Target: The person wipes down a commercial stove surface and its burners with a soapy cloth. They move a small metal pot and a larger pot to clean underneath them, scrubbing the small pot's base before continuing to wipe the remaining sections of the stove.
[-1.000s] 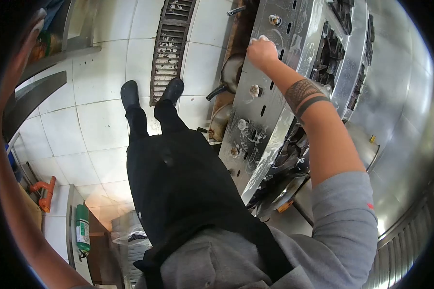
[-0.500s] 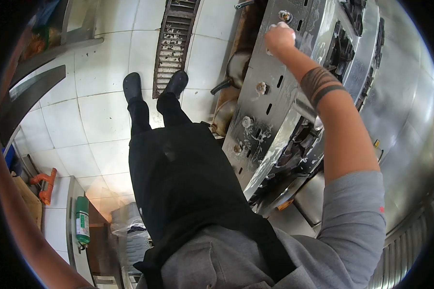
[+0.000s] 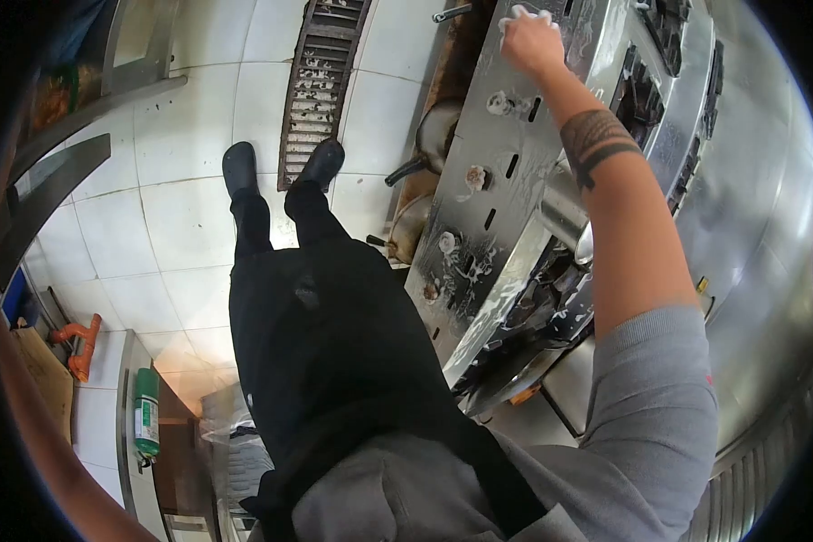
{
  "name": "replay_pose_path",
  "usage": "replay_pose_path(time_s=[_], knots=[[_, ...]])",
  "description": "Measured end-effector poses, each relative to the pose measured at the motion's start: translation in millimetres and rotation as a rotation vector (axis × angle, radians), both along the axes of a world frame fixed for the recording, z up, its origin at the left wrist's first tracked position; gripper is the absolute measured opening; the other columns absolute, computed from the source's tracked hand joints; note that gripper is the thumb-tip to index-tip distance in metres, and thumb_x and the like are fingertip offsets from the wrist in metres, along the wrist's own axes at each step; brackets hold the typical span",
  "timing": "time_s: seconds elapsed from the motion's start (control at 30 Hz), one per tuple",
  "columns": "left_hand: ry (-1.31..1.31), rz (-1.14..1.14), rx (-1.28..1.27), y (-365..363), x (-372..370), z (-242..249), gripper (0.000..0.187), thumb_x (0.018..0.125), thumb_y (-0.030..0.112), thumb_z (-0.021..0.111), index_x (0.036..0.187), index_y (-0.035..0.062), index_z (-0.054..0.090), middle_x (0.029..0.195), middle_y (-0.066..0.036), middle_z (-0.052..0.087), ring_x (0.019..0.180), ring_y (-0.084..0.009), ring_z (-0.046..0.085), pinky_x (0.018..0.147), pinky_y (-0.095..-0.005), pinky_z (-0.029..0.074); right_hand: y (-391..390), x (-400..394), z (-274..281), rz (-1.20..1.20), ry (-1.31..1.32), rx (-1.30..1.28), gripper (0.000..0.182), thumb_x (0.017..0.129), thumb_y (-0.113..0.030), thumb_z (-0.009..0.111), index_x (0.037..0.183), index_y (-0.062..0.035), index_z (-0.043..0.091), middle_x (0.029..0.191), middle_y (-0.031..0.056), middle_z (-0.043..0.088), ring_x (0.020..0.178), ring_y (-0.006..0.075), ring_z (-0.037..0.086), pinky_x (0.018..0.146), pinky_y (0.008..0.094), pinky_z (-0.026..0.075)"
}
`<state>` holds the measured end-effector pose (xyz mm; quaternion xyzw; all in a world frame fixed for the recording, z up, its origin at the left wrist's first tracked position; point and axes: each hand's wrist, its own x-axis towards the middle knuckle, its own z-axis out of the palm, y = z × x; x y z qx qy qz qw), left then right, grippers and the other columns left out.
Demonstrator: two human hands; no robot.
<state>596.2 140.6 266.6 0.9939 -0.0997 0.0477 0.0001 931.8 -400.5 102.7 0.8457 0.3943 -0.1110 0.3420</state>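
Observation:
My right hand [image 3: 530,43], white with suds, is at the far end of the steel stove front panel [image 3: 465,203]. Its fingers are curled over the spot of a control knob, and whatever they grip is hidden. Nearer to me along the panel are several foam-covered knobs, among them one knob [image 3: 498,103] just short of the hand, another knob [image 3: 476,178] and a third knob [image 3: 448,242]. Soap streaks and dark slots mark the metal. My left arm [image 3: 50,397] shows only as a blurred strip at the left edge; its hand is outside the view.
Black burner grates [image 3: 640,95] and a metal pot [image 3: 565,212] are on the stove top. Frying pans [image 3: 438,131] rest on a shelf below the panel. A floor drain grate [image 3: 321,81] crosses the white tiles. A green cylinder [image 3: 146,411] stands at lower left.
My right hand has moved farther along the panel, onto the knob that showed beyond it before. The foamy knob it was covering is now exposed. The view has shifted slightly.

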Motion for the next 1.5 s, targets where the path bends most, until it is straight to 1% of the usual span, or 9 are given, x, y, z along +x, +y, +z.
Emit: replay_pose_path(time_s=[0.03, 0.13, 0.27, 0.73, 0.83, 1.0, 1.2, 1.33, 1.5], knots=[[0.008, 0.009, -0.025, -1.9, 1.4, 0.9, 0.019, 0.096, 0.025, 0.067, 0.101, 0.0094, 0.076, 0.095, -0.009, 0.073, 0.083, -0.0300, 0.071, 0.070, -0.0389, 0.055, -3.9, 0.9, 0.8, 0.093, 0.026, 0.015, 0.028, 0.096, -0.031, 0.056, 0.102, -0.0109, 0.074, 0.114, 0.0154, 0.066, 0.111, 0.0391, 0.062, 0.088, 0.0519, 0.053], [0.009, 0.012, -0.041, -8.4, 4.2, 5.4, 0.018, 0.095, 0.024, 0.068, 0.101, 0.0090, 0.076, 0.094, -0.009, 0.072, 0.084, -0.0303, 0.070, 0.071, -0.0389, 0.055, 3.0, 17.9, 6.7, 0.112, 0.034, -0.003, 0.025, 0.095, -0.019, 0.052, 0.105, -0.0046, 0.070, 0.122, 0.0111, 0.066, 0.111, 0.0385, 0.065, 0.085, 0.0507, 0.057], [-0.009, 0.093, -0.111, -6.9, 3.4, 5.9, 0.017, 0.094, 0.023, 0.068, 0.102, 0.0093, 0.076, 0.096, -0.010, 0.072, 0.084, -0.0306, 0.070, 0.071, -0.0391, 0.055, -5.7, 18.9, -24.4, 0.041, 0.014, 0.166, 0.025, 0.093, -0.020, 0.051, 0.098, -0.0049, 0.071, 0.102, 0.0147, 0.072, 0.102, 0.0392, 0.068, 0.083, 0.0498, 0.059], [-0.039, 0.075, -0.106, -2.2, 12.8, 2.0, 0.017, 0.093, 0.021, 0.068, 0.104, 0.0092, 0.075, 0.099, -0.011, 0.072, 0.089, -0.0313, 0.070, 0.075, -0.0413, 0.055, -18.4, 22.6, 19.6, 0.290, 0.276, 0.083, 0.023, 0.093, -0.016, 0.052, 0.095, -0.0037, 0.071, 0.100, 0.0138, 0.072, 0.102, 0.0359, 0.067, 0.082, 0.0467, 0.060], [-0.005, 0.094, -0.093, -6.3, 10.2, 5.9, 0.017, 0.093, 0.020, 0.068, 0.104, 0.0086, 0.075, 0.099, -0.011, 0.072, 0.089, -0.0314, 0.070, 0.076, -0.0414, 0.055, -7.5, 50.2, -12.4, 0.064, 0.176, 0.136, 0.022, 0.093, -0.018, 0.053, 0.093, -0.0055, 0.070, 0.102, 0.0126, 0.072, 0.103, 0.0350, 0.067, 0.083, 0.0455, 0.060], [-0.092, 0.052, -0.180, 25.9, 0.5, -20.4, 0.019, 0.093, 0.024, 0.067, 0.104, 0.0109, 0.077, 0.102, -0.011, 0.073, 0.091, -0.0315, 0.070, 0.077, -0.0416, 0.055, -10.0, 29.2, 3.8, 0.153, 0.269, 0.132, 0.019, 0.092, -0.016, 0.052, 0.094, -0.0038, 0.066, 0.096, 0.0162, 0.068, 0.099, 0.0398, 0.066, 0.081, 0.0515, 0.058], [0.261, 0.413, 0.031, 60.1, -66.2, -41.4, 0.040, 0.105, 0.019, 0.061, 0.144, 0.0110, 0.059, 0.146, -0.011, 0.060, 0.135, -0.0287, 0.058, 0.113, -0.0397, 0.047, 12.3, 43.4, -10.3, 0.000, 0.126, 0.037, 0.022, 0.094, -0.020, 0.053, 0.091, -0.0060, 0.069, 0.100, 0.0087, 0.069, 0.105, 0.0334, 0.065, 0.079, 0.0460, 0.058], [0.166, 0.314, -0.104, 31.2, -43.9, -19.4, 0.036, 0.096, 0.001, 0.068, 0.132, 0.0016, 0.065, 0.132, -0.019, 0.067, 0.119, -0.0312, 0.067, 0.100, -0.0374, 0.054, -4.6, 20.4, 6.1, 0.075, 0.257, 0.042, 0.017, 0.092, -0.016, 0.055, 0.091, -0.0043, 0.067, 0.105, 0.0110, 0.067, 0.103, 0.0367, 0.064, 0.081, 0.0491, 0.057], [0.229, 0.306, -0.100, 28.9, -46.2, -13.2, 0.034, 0.095, 0.001, 0.068, 0.128, 0.0011, 0.066, 0.131, -0.020, 0.066, 0.118, -0.0356, 0.067, 0.098, -0.0400, 0.055, 13.3, 53.5, -17.7, 0.014, 0.182, 0.041, 0.017, 0.094, -0.016, 0.053, 0.093, -0.0071, 0.066, 0.104, 0.0102, 0.065, 0.102, 0.0350, 0.063, 0.081, 0.0463, 0.056]])
